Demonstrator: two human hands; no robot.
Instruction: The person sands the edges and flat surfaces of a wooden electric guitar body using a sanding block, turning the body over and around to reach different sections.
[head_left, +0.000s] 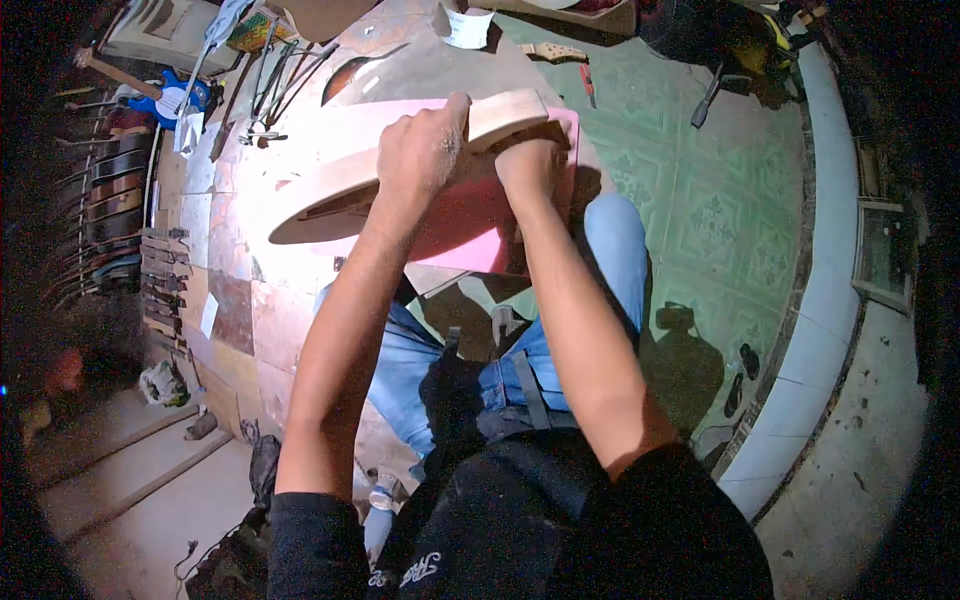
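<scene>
The left hand (420, 150) grips the upper edge of a pale, curved wooden piece (350, 178) tilted over the pink tabletop (485, 250), the right hand (527, 168) sits at the piece's right end, fingers hidden, hold unclear, and beyond the tabletop's right edge green floor (710, 240) opens toward a pale ledge (838, 210).

Glare bleaches some floor tiles (258, 178) amid dark, grainy edges.

There is 1 pale curved wooden body (345, 182), 1 pink board (478, 235), 1 blue guitar (181, 98) and 1 red tool (587, 84).
</scene>
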